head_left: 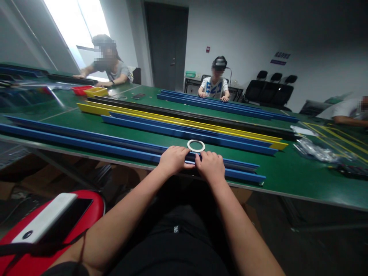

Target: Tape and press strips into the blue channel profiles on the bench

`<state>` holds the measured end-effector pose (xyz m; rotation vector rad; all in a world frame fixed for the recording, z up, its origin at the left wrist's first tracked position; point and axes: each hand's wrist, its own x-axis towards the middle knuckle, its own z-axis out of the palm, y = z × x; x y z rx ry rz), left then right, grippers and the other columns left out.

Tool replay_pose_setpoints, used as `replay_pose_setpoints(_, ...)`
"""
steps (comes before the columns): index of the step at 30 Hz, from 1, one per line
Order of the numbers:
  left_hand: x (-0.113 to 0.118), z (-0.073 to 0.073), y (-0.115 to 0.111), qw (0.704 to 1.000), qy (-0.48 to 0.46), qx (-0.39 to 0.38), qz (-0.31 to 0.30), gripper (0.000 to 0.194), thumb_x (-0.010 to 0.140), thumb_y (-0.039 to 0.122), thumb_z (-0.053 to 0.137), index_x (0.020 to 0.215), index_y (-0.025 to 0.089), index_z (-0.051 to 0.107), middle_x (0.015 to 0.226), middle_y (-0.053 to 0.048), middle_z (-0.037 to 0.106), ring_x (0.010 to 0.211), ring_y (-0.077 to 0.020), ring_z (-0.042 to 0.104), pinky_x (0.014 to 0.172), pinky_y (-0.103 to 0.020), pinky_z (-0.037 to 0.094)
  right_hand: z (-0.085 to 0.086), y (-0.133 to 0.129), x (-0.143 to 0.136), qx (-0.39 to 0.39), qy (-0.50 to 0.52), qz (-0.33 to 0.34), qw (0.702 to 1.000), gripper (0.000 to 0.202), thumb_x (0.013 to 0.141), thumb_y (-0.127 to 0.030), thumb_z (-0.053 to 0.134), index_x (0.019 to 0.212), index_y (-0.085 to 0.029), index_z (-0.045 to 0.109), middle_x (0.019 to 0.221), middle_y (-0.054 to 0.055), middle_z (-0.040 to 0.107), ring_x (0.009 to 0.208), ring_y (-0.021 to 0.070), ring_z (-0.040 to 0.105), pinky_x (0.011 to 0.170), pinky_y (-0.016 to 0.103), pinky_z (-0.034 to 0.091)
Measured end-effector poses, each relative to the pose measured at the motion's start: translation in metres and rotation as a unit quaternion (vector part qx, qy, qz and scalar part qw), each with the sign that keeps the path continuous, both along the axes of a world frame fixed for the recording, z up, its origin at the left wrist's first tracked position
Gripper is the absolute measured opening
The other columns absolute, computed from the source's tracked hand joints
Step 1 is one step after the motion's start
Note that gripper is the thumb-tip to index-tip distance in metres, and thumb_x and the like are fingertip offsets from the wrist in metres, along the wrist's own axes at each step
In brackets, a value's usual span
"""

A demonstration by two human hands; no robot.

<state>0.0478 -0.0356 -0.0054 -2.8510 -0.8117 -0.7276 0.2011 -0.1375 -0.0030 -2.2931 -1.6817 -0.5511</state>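
The blue channel (126,152) lies along the near edge of the green workbench (290,172), its long axis running side to side, nearly parallel to that edge. The person's left hand (174,159) and right hand (211,165) curl over it, thumbs nearly meeting; whether they clamp or merely press cannot be told. The right hand is nearer the channel's right end; the longer stretch runs leftward. A white ring (196,150) lies just beyond, toward the bench's far edge.

Long blue channel (132,153), dark inside, lying along the near edge of the green table (301,180), white ring (196,150) just beyond
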Motion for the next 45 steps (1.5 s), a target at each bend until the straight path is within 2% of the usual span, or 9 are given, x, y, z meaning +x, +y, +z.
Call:
replay_pose_setpoints(12, -0.009, 0.002, 0.0, 0.993, -0.067, -0.027, -0.094, 0.057, 0.082, 0.061, 0.063, 0.124, 0.023, 0.059, 0.123, -0.011, 0.065, 0.113, -0.0287, 0.06, 0.095, -0.041, 0.044, 0.005, -0.007, 0.008, -0.049, -0.015, 0.05, 0.997, 0.057, 0.097, -0.061, 0.028, 0.113, -0.018, 0.062, 0.104, 0.013, 0.065, 0.1, 0.0264, 0.056, 0.085, 0.039, 0.035)
replay_pose_setpoints(17, -0.016, 0.006, 0.0, 0.982, -0.105, -0.06, -0.142, 0.041, 0.088, 0.049, 0.061, 0.12, 0.024, 0.062, 0.124, -0.01, 0.065, 0.116, -0.0266, 0.059, 0.099, -0.042, 0.043, 0.012, -0.013, 0.025, -0.11, -0.039, 0.115, 0.987, 0.07, 0.085, -0.072, 0.048, 0.132, -0.02, 0.05, 0.114, 0.014, 0.063, 0.106, 0.0278, 0.056, 0.087, 0.039, 0.038)
replay_pose_setpoints(23, -0.025, 0.016, -0.012, 0.98, -0.126, -0.09, -0.127, 0.028, 0.093, 0.036, 0.054, 0.114, 0.022, 0.065, 0.116, -0.009, 0.068, 0.11, -0.0246, 0.06, 0.096, -0.039, 0.045, 0.015, -0.008, 0.037, -0.135, -0.04, 0.144, 0.98, 0.075, 0.073, -0.073, 0.064, 0.124, -0.02, 0.053, 0.112, 0.012, 0.066, 0.102, 0.0274, 0.06, 0.083, 0.036, 0.042)
replay_pose_setpoints(29, -0.032, 0.016, -0.035, 0.94, -0.123, -0.299, -0.114, 0.029, 0.093, 0.044, 0.052, 0.098, 0.024, 0.071, 0.09, -0.003, 0.072, 0.084, -0.0191, 0.065, 0.077, -0.03, 0.047, 0.028, -0.007, 0.043, -0.107, -0.06, 0.156, 0.98, 0.07, 0.075, -0.069, 0.065, 0.125, -0.02, 0.055, 0.11, 0.011, 0.067, 0.1, 0.0274, 0.061, 0.081, 0.037, 0.042)
replay_pose_setpoints(32, -0.026, 0.007, -0.037, 0.84, -0.154, -0.515, -0.079, 0.039, 0.089, 0.054, 0.054, 0.089, 0.018, 0.07, 0.085, -0.006, 0.072, 0.073, -0.0182, 0.065, 0.069, -0.03, 0.048, 0.044, -0.006, 0.052, -0.079, -0.08, 0.162, 0.98, 0.072, 0.074, -0.067, 0.069, 0.127, -0.021, 0.054, 0.112, 0.01, 0.066, 0.099, 0.0277, 0.06, 0.08, 0.037, 0.042)
replay_pose_setpoints(36, -0.02, -0.006, -0.035, 0.56, -0.345, -0.753, -0.024, 0.049, 0.085, 0.061, 0.059, 0.105, 0.016, 0.064, 0.103, -0.012, 0.071, 0.086, -0.0227, 0.07, 0.073, -0.035, 0.055, 0.061, -0.01, 0.068, -0.06, -0.091, 0.165, 0.98, 0.072, 0.074, -0.064, 0.07, 0.128, -0.02, 0.054, 0.114, 0.01, 0.066, 0.101, 0.0279, 0.059, 0.083, 0.037, 0.04)
replay_pose_setpoints(39, -0.015, -0.008, -0.036, 0.381, -0.562, -0.734, -0.002, 0.039, 0.088, 0.056, 0.057, 0.102, 0.019, 0.06, 0.093, -0.007, 0.07, 0.086, -0.019, 0.07, 0.079, -0.036, 0.058, 0.065, -0.018, 0.072, -0.051, -0.087, 0.161, 0.982, 0.07, 0.076, -0.061, 0.07, 0.129, -0.018, 0.054, 0.117, 0.012, 0.065, 0.104, 0.0279, 0.058, 0.085, 0.037, 0.039)
replay_pose_setpoints(41, -0.009, -0.004, -0.036, 0.337, -0.664, -0.667, 0.003, 0.032, 0.09, 0.052, 0.057, 0.099, 0.021, 0.06, 0.087, -0.003, 0.069, 0.082, -0.0148, 0.07, 0.081, -0.033, 0.058, 0.066, -0.024, 0.068, -0.043, -0.085, 0.157, 0.983, 0.07, 0.077, -0.06, 0.07, 0.131, -0.017, 0.053, 0.117, 0.013, 0.065, 0.105, 0.0282, 0.056, 0.086, 0.038, 0.038)
replay_pose_setpoints(45, 0.004, 0.009, -0.034, 0.314, -0.753, -0.578, -0.004, 0.025, 0.089, 0.042, 0.062, 0.106, 0.023, 0.062, 0.101, -0.001, 0.071, 0.091, -0.0142, 0.07, 0.084, -0.03, 0.058, 0.069, -0.04, 0.046, -0.019, -0.107, 0.134, 0.985, 0.065, 0.082, -0.055, 0.065, 0.132, -0.015, 0.053, 0.117, 0.016, 0.064, 0.103, 0.0295, 0.054, 0.086, 0.041, 0.034)
